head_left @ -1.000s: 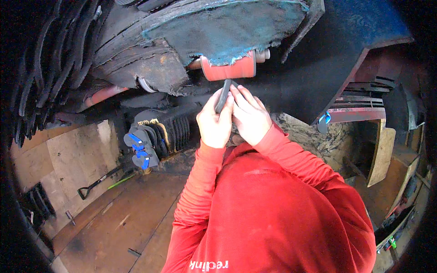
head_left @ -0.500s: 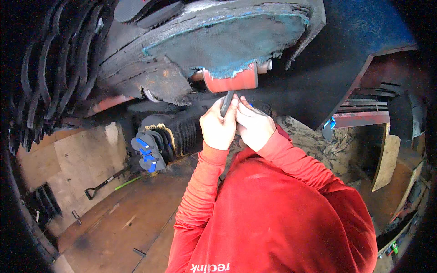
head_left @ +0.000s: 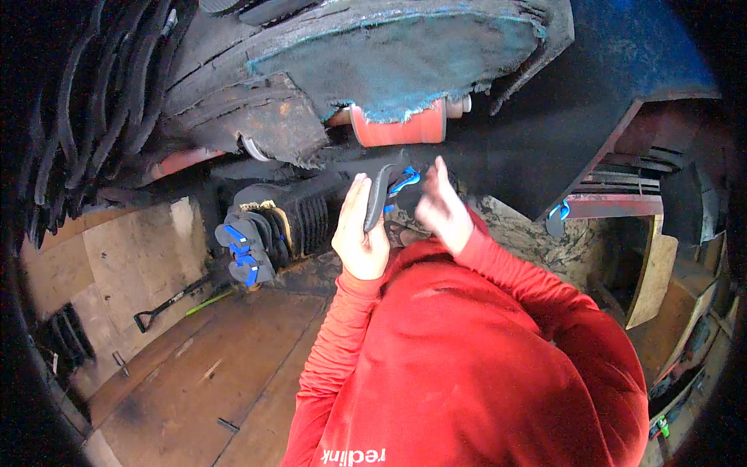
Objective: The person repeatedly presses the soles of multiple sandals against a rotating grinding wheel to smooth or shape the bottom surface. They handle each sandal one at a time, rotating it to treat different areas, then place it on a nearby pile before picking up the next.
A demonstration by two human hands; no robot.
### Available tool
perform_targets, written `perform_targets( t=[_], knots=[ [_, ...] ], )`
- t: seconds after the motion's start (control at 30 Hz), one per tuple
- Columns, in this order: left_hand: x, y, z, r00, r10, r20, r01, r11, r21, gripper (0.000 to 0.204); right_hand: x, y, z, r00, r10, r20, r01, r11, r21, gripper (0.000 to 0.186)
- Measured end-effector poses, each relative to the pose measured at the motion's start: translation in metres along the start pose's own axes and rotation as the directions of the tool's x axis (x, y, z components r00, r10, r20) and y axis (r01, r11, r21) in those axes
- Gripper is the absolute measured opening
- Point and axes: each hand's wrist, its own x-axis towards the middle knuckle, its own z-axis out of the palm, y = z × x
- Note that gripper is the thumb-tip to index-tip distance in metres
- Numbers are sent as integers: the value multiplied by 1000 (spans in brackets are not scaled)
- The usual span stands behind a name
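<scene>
Near the red roller (head_left: 401, 126) — left hand (head_left: 359, 233) holds flip-flop (head_left: 377, 201); right hand (head_left: 443, 210) beside

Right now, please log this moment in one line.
left hand: holds black sole with blue strap | right hand: open, blurred, beside strap | red band: above sole in view, apart

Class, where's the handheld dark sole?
In the head view, the dark sole is near centre, in the left hand, left of the right hand, below the orange roller.

The left hand (head_left: 361, 241) points its fingers (head_left: 357, 194) upward — the right hand (head_left: 443, 210), blurred, lifts apart from it.
</scene>
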Motion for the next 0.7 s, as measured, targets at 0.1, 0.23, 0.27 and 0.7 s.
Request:
perform_targets(
  t=[0.1, 0.23, 0.27, 0.7],
  knots=[
    [4, 4, -4, 998, 55, 27, -56, 997, 58, 38, 33, 4, 3, 791, 305, 530, -603, 532, 595, 44],
    [21, 13, -6, 993, 77, 86, -90, 983, 161, 39, 65, 15, 11, 813, 211, 543, -548, 595, 589, 27],
    [25, 15, -6, 992, 63, 111, -84, 978, 192, 38, 70, 17, 13, 784, 182, 594, -576, 569, 586, 25],
    [51, 46, 16, 916, -256, 308, 153, 934, 322, 25, 59, -5, -14, 754, 411, 512, -651, 571, 500, 34]
  ],
)
